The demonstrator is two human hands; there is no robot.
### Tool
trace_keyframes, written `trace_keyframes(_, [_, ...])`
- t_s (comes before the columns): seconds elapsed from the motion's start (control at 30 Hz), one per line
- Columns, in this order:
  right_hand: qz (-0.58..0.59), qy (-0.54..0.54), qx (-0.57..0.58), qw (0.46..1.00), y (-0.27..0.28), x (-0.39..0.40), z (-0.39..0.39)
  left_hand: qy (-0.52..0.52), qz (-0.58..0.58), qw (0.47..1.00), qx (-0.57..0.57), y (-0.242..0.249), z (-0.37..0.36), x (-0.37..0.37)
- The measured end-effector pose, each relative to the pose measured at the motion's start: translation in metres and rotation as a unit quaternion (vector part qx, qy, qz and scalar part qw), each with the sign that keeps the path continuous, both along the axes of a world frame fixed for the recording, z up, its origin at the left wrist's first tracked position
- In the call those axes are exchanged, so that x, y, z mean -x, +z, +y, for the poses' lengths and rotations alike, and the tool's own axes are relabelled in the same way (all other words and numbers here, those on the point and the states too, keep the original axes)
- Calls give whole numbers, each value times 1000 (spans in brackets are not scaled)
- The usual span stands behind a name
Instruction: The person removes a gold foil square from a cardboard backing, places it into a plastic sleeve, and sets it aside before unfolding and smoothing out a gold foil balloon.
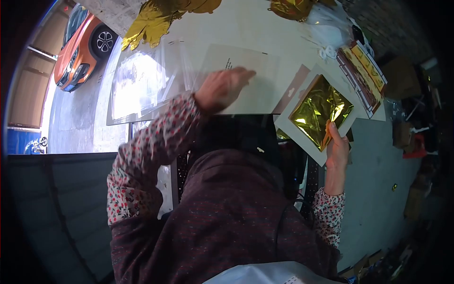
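Observation:
My right hand [336,149] grips a white card [284,117] with a folded sheet of gold foil [324,109] lying on it. The thumb presses on the foil near its lower right corner, and the other fingers are hidden beneath. Blurred by motion, my left hand [222,90] is over a clear plastic bag [262,71] with small printed text, at the near side of the table. Left of that hand lies a spread of shiny clear plastic bags [142,87].
Crumpled gold foil pieces [158,21] lie at the far left of the pale table [236,21], and a gold bundle [289,8] at the far right. Beside white plastic wrapping [326,26] sit printed cards [363,78]. An orange car [78,61] stands beyond the table.

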State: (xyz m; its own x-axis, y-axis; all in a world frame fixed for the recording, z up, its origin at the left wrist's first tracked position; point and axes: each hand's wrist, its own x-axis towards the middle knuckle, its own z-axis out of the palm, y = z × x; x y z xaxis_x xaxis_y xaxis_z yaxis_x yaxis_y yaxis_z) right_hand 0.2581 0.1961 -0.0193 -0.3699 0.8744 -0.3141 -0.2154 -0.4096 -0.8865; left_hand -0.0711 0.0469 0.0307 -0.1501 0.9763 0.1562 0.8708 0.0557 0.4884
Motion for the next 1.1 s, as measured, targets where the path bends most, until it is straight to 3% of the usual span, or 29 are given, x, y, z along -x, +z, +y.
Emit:
trace_keyframes(0.1, [13,-5,-3,1000,4,2,-5,-55,223,972,-48,-8,49,36])
trace_keyframes(0.2, [12,-4,4,1000,-2,0,-2,-84,118,980,139,7,83,56])
trace_keyframes(0.23, [6,-4,2,1000,-4,0,-1,-100,146,983,44,0,84,61])
trace_keyframes(0.33, [11,0,-1,1000,-9,1,-3,-64,92,966,233,18,94,55])
trace_keyframes(0.43, [31,-4,5,1000,-1,3,-5,-116,146,976,111,14,82,48])
trace_keyframes(0.53, [35,-16,-5,999,-5,-1,-2,-133,99,969,181,29,82,33])
trace_keyframes(0.63, [46,-29,-22,998,-3,-5,2,-85,-152,939,295,58,82,18])
trace_keyframes(0.73, [42,-48,-45,997,-3,-15,11,-94,-292,885,349,54,79,16])
trace_keyframes(0.87, [60,-59,-75,994,3,-13,12,-41,-281,872,399,55,68,14])
trace_keyframes(1.1, [87,-63,-97,989,8,-11,10,-79,-302,865,393,52,72,3])
